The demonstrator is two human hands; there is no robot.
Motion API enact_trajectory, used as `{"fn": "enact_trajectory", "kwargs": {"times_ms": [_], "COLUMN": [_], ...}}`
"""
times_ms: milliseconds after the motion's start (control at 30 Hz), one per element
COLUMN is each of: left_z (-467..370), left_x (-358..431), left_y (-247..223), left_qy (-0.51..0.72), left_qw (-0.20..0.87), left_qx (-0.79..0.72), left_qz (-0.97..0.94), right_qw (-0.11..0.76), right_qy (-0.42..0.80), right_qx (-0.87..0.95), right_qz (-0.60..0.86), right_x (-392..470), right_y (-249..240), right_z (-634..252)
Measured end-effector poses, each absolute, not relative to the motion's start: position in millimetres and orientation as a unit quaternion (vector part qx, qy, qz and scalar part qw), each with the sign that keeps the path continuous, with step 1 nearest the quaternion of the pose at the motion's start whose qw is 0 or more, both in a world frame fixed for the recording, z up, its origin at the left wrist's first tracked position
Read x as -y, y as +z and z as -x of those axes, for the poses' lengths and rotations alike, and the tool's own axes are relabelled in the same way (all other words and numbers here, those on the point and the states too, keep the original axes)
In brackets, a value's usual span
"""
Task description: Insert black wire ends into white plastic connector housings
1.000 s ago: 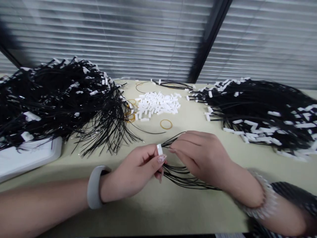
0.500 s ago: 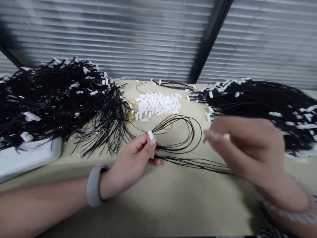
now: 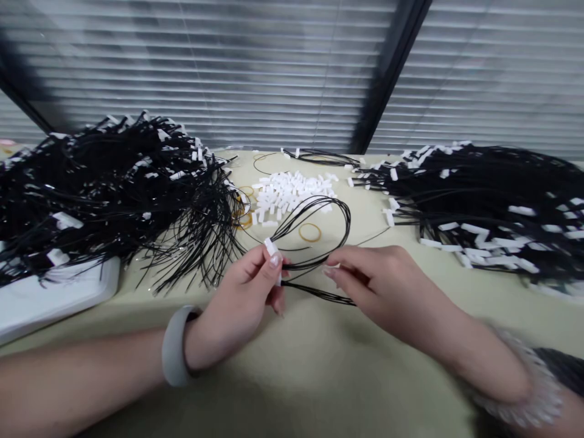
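Thin black cables [image 3: 348, 226] with white plastic ends are gathered in my left hand [image 3: 249, 283], thumb and fingers closed on the white ends [image 3: 272, 248]. From there the cables run right in a loop, with more strands below it. My right hand [image 3: 387, 286] has its thumb and fingers pinched together on the loop's lower right side; part of the strands is hidden behind it. A yellow rubber band [image 3: 310, 232] lies on the table inside the loop's outline.
A big pile of black cables [image 3: 91, 176] lies left, partly over a white tray [image 3: 98, 283]. Another cable pile [image 3: 493, 182] lies right. Small white plastic pieces [image 3: 292, 190] are heaped mid-table, beside more rubber bands [image 3: 243, 219]. Window blinds [image 3: 274, 79] stand behind.
My right hand has moved left and down, from beyond the loop onto the cables. The loop is narrower and its strands are gathered closer together. My left hand keeps its hold.
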State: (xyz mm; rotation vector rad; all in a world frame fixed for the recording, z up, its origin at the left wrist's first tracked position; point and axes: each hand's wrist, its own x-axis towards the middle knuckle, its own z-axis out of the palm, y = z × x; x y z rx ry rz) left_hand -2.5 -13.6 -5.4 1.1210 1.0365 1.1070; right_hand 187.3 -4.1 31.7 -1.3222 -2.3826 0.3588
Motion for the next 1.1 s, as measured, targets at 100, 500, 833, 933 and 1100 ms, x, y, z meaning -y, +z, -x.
{"fn": "enact_trajectory", "kwargs": {"times_ms": [100, 500, 833, 933, 1100], "left_z": [2, 6, 6, 6, 5], "left_x": [14, 17, 21, 21, 21], "left_y": [-6, -10, -5, -4, -4], "left_qy": [0.488, 0.514, 0.494, 0.488, 0.488], "left_qw": [0.599, 0.576, 0.518, 0.498, 0.489], "left_qx": [-0.434, -0.393, -0.401, -0.403, -0.401], "left_qz": [-0.464, -0.499, -0.572, -0.593, -0.603], "right_qw": [0.204, 0.232, 0.286, 0.276, 0.261], "right_qy": [0.13, 0.062, 0.223, 0.221, 0.215], "right_qx": [0.821, 0.844, 0.879, 0.88, 0.891], "right_qz": [0.518, 0.479, 0.311, 0.318, 0.303], "right_x": [4, 4, 6, 7, 9], "right_y": [27, 25, 33, 34, 31], "right_z": [-185, -188, -176, -175, -177]}}
